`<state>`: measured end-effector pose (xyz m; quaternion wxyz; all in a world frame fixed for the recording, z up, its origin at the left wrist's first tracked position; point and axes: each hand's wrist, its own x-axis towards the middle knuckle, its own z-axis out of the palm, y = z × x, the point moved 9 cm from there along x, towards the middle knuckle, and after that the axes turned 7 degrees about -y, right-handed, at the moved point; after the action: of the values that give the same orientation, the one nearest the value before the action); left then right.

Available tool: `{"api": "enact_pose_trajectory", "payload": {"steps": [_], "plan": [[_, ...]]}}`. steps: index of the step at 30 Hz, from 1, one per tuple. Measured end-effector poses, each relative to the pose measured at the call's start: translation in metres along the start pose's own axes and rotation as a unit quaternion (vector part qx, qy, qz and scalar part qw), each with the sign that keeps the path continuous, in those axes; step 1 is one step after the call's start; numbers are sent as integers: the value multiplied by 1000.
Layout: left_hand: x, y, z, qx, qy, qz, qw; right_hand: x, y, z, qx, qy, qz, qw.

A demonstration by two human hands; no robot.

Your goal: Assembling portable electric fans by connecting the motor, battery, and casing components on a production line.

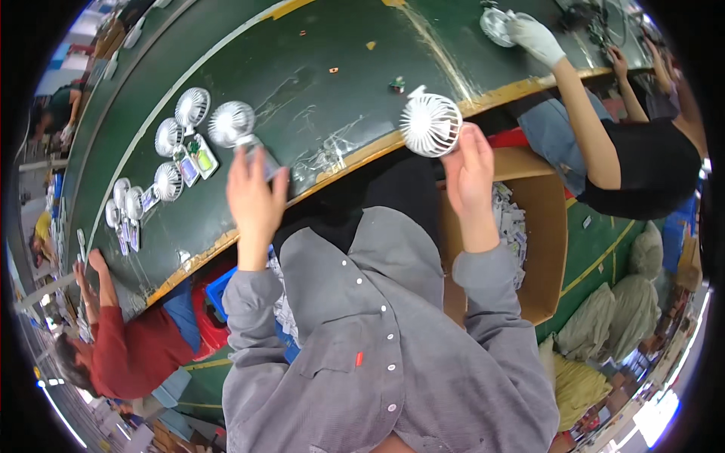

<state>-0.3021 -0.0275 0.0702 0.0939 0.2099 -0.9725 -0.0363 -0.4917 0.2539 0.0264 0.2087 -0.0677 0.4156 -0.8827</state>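
Observation:
A white handheld fan point(430, 124) with a round slatted cage is in my right hand point(470, 166), whose thumb and fingers pinch its right edge just above the table's edge. My left hand point(257, 192) reaches over the table with its fingers spread. Beneath those fingertips lies the grey handle of a second white fan point(231, 124), partly hidden by them; I cannot make out how firmly they touch. To the left, several more white fans point(192, 107) lie in a row, some with colourful labels on their handles.
The dark green table point(332, 68) has a worn wooden edge. A small green part point(397, 84) lies on it. A cardboard box point(540, 249) of white pieces stands right of my lap. At right a co-worker's gloved hand point(535, 39) holds a fan; another person point(143, 343) sits left.

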Motion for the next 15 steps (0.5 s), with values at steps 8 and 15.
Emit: {"api": "enact_pose_trajectory", "payload": {"steps": [8,15], "plan": [[37,60,0,-81,-16,143,986,74,-41,33,-731,-135,-301,597],[58,48,8,-183,-61,142,971,104,-67,56,-721,-33,-368,586]]}}
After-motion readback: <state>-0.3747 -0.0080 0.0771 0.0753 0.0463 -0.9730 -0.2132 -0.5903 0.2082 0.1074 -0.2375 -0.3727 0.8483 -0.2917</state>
